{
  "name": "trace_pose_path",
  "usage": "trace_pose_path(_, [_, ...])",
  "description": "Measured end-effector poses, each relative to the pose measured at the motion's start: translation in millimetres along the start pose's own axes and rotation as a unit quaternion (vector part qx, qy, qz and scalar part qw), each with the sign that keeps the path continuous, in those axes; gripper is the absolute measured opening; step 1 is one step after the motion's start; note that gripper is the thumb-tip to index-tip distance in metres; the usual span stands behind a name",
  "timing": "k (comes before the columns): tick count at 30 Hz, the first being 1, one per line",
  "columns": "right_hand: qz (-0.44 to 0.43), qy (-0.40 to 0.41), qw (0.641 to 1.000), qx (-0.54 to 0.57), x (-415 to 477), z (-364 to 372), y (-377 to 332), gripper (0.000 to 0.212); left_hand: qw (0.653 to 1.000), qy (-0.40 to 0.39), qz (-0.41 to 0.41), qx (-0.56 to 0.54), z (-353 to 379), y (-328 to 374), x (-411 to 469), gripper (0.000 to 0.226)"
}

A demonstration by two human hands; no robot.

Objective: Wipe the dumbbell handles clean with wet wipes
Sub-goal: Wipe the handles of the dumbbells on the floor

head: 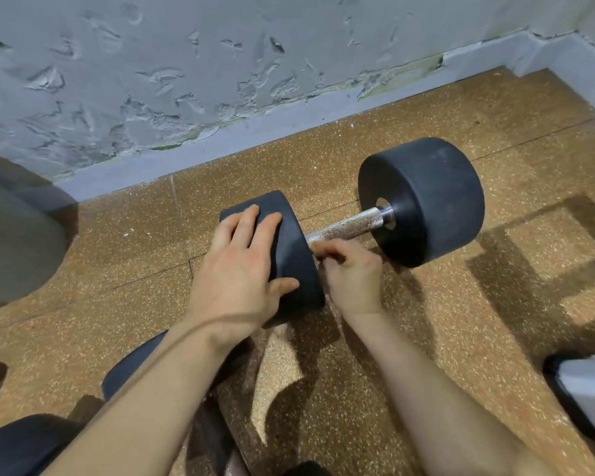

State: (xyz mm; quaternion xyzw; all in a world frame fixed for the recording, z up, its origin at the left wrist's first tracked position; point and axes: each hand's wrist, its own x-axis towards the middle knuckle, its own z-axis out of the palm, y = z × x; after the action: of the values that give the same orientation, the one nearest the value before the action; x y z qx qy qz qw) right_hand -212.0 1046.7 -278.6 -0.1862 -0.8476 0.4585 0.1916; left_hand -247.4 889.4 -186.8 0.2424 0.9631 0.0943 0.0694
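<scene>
A black dumbbell lies on the speckled brown floor, its knurled metal handle (347, 226) running between a near left head (294, 249) and a far right head (426, 201). My left hand (241, 266) rests flat on top of the left head, with straight fingers and the thumb against its side. My right hand (351, 273) sits just below the handle's left end, beside that head. Its fingers are curled tight, with the fingertips touching the metal. No wet wipe shows in either hand.
A peeling grey wall (220, 80) with a skirting strip runs close behind the dumbbell. A large grey rounded object (14, 235) stands at the left. More dark dumbbell heads (131, 369) lie under my left forearm. A white and black object (584, 393) sits at the right edge.
</scene>
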Motion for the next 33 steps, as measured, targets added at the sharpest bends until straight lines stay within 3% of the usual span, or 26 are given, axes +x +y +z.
trace_pose_path(4, [0.043,0.087,0.994,-0.055,41,-7,0,0.018,1.0,0.01,-0.014,0.007,-1,-1,7,0.085])
trace_pose_path(6, [0.018,0.048,0.997,-0.063,38,7,-4,0.02,0.999,0.038,-0.016,0.035,5,3,-2,0.085])
trace_pose_path(9, [-0.033,-0.076,0.994,-0.072,22,18,-4,0.019,0.998,0.015,-0.011,0.063,14,2,-7,0.101])
trace_pose_path(11, [-0.037,-0.09,0.991,-0.095,32,6,5,0.022,0.998,0.019,-0.009,0.059,13,-4,3,0.104])
trace_pose_path(15, [0.012,0.075,0.994,-0.084,64,-7,17,0.022,0.999,0.006,-0.004,0.033,8,-13,15,0.102])
trace_pose_path(21, [-0.06,0.038,0.996,-0.054,41,19,9,0.02,0.998,-0.04,-0.01,0.045,-4,-19,31,0.115])
trace_pose_path(24, [0.005,0.103,0.995,0.007,65,9,13,0.022,0.996,0.016,0.001,0.09,-9,-14,27,0.11])
trace_pose_path(27, [0.024,0.167,0.986,-0.014,70,18,10,0.021,0.991,0.045,0.027,0.121,4,1,13,0.1])
trace_pose_path(30, [-0.019,0.126,0.991,-0.027,54,43,-2,0.025,0.986,0.004,0.015,0.167,17,1,12,0.118])
trace_pose_path(33, [-0.02,0.06,0.998,0.02,56,35,0,0.028,0.989,0.018,0.016,0.149,15,-6,19,0.119])
